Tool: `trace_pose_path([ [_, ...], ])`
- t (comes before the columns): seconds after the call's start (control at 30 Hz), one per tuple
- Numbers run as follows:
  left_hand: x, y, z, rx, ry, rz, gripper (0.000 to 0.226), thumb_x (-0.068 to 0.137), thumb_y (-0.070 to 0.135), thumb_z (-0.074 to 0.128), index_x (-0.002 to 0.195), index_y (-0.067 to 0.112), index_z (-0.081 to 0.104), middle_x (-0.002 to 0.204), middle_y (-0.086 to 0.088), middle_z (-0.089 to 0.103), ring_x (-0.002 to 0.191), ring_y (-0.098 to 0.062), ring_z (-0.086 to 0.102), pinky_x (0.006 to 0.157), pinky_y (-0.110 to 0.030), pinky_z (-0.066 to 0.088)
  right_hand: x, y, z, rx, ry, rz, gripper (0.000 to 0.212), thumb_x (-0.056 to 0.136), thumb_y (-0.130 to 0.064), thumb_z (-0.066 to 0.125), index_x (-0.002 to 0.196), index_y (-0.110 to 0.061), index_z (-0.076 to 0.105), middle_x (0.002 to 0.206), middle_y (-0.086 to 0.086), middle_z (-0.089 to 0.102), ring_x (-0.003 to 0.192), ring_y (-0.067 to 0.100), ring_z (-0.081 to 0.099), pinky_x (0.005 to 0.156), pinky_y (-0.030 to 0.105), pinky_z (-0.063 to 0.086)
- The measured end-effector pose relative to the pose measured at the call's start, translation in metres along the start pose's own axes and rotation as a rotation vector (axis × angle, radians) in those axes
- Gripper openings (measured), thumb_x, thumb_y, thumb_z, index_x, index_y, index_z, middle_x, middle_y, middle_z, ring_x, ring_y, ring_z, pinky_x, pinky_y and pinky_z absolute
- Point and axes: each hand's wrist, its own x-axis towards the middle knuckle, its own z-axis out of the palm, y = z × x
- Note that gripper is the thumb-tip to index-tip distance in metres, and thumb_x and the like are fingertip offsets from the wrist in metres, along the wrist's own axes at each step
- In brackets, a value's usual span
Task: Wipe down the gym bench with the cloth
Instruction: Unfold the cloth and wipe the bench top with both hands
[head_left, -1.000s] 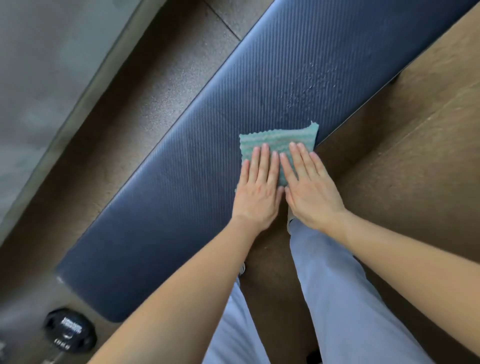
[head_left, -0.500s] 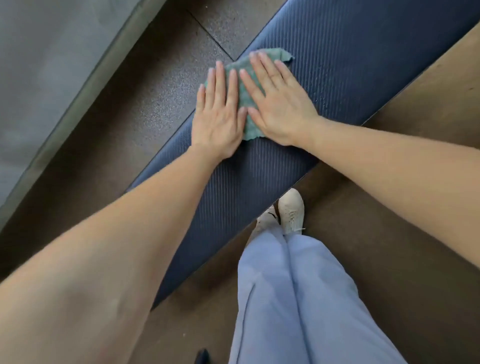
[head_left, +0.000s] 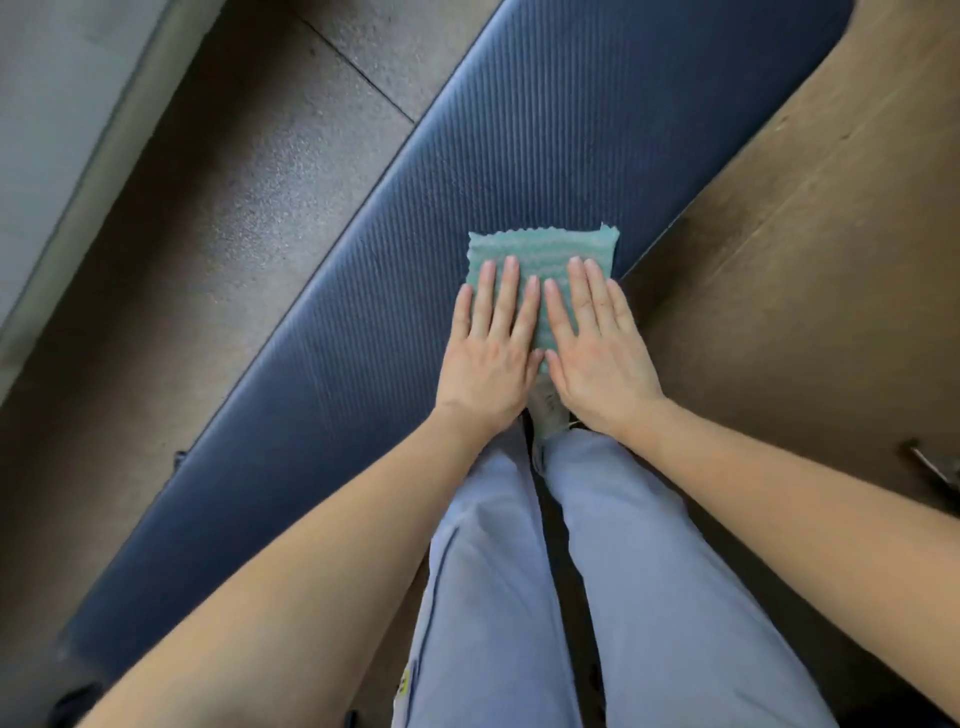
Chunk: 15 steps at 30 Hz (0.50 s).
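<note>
The gym bench (head_left: 571, 130) is a long dark blue ribbed pad that runs diagonally from lower left to upper right. A teal striped cloth (head_left: 545, 247) lies flat on it, close to the bench's near edge. My left hand (head_left: 491, 358) and my right hand (head_left: 602, 358) lie side by side, palms down, pressing on the cloth with fingers straight and pointing away from me. The hands hide the cloth's near half.
Dark speckled rubber flooring (head_left: 234, 208) lies beyond the bench, with a pale wall base (head_left: 62, 130) at far left. Brown wood flooring (head_left: 805, 260) is on the right. My legs in light blue trousers (head_left: 493, 571) stand against the bench. A metal part (head_left: 935, 467) shows at the right edge.
Both hands slid the cloth from the bench's near edge across to its far edge, then back toward me to the near edge. My view shifted along the bench.
</note>
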Motion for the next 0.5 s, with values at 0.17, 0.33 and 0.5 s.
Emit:
trace_pose_path([
  [0.17, -0.009, 0.025, 0.007, -0.030, -0.055, 0.004, 0.067, 0.109, 0.041, 0.024, 0.165, 0.011, 0.004, 0.171, -0.019, -0.004, 0.158, -0.037, -0.007, 0.129, -0.052, 0.001, -0.019, 0.001, 0.011, 0.084, -0.048, 0.079, 0.070, 0.105, -0.036, 0.030, 0.162, -0.004, 0.004, 0.167, 0.030, -0.001, 0.157, 0.042, -0.001, 0.128, 0.052, 0.008],
  [0.33, 0.023, 0.000, -0.010, -0.003, 0.027, -0.062, 0.065, 0.110, 0.042, 0.025, 0.165, 0.012, 0.008, 0.172, -0.017, 0.002, 0.160, -0.031, 0.000, 0.129, -0.049, 0.006, 0.032, 0.019, -0.006, 0.123, 0.024, 0.000, 0.068, 0.105, -0.036, 0.033, 0.162, -0.006, 0.010, 0.167, 0.029, 0.004, 0.157, 0.041, 0.003, 0.128, 0.051, 0.008],
  [0.5, 0.113, -0.041, -0.061, 0.022, 0.159, -0.164, 0.065, 0.109, 0.043, 0.020, 0.165, 0.011, 0.007, 0.171, -0.019, 0.005, 0.159, -0.034, 0.004, 0.128, -0.053, 0.008, 0.142, 0.053, -0.054, 0.038, 0.163, -0.059, 0.065, 0.106, -0.039, 0.022, 0.162, -0.009, 0.007, 0.168, 0.027, 0.003, 0.157, 0.039, 0.003, 0.128, 0.051, 0.008],
])
